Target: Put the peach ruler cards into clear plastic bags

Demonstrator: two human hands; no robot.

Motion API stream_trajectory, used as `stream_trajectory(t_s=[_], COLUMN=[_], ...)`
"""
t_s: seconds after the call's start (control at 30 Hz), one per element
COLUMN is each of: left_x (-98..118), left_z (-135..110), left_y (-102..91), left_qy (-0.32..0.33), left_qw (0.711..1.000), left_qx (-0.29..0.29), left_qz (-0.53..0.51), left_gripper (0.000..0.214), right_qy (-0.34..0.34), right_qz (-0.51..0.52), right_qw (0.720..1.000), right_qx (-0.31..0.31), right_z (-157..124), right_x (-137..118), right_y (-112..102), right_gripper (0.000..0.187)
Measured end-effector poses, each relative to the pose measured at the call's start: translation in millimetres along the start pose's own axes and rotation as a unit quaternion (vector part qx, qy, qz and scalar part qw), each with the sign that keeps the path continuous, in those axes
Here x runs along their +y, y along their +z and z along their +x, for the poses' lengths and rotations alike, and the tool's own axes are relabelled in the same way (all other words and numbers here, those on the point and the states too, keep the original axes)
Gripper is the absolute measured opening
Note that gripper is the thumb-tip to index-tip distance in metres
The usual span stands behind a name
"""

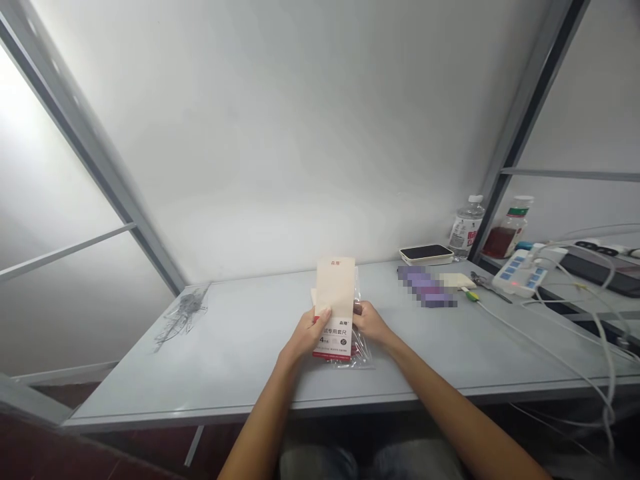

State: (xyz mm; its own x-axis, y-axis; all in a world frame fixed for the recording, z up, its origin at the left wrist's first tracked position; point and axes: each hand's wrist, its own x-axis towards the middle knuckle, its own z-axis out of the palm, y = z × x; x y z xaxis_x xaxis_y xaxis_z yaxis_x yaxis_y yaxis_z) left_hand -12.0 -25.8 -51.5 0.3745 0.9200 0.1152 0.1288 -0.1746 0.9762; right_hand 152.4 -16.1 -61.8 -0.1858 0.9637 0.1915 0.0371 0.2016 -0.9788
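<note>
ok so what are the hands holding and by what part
A clear plastic packet with a cream printed card inside, held at its sides: the left hand at the left edge, thumb on the front; the right hand at the right edge.

view: single head-worn camera | faces: forward and down | from: above the near edge of the grey desk (235, 360) | near: left hand (307, 337), right hand (373, 322) and packet (335, 300), low centre | far: wall (280, 133)

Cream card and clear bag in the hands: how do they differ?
The cream card is opaque with red print; the clear plastic bag is see-through. The card looks flat and smooth; the bag is crinkled. Both are held between the left hand and right hand.
</note>
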Motion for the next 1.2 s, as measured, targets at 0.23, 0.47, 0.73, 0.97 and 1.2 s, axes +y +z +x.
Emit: stream_trajectory(t_s=[0.23,0.47,0.73,0.97,1.2], left_x=[1,-3,-3,-2,5], left_z=[-1,7,11,9,4], left_y=[-1.1,-3.6,-7.1,-7.3,-3.6], left_qy=[0.036,0.021,0.001,0.021,0.037], left_qw=[0.995,0.993,0.989,0.985,0.992], left_qx=[0.051,0.119,0.141,0.166,0.119], left_qz=[0.072,0.011,-0.051,-0.041,-0.029], left_gripper=[0.044,0.039,0.045,0.036,0.036], right_qy=[-0.007,0.022,0.093,0.155,0.173], right_qz=[0.052,0.123,0.193,0.223,0.222], right_qw=[0.997,0.991,0.976,0.962,0.959], right_qx=[-0.054,-0.045,-0.042,-0.034,-0.031], right_z=[-1,-3,1,3,4], right_x=[-4,-13,-4,2,4], right_y=[-2,-3,-9,-10,-13], right_gripper=[0.021,0.026,0.019,0.028,0.028])
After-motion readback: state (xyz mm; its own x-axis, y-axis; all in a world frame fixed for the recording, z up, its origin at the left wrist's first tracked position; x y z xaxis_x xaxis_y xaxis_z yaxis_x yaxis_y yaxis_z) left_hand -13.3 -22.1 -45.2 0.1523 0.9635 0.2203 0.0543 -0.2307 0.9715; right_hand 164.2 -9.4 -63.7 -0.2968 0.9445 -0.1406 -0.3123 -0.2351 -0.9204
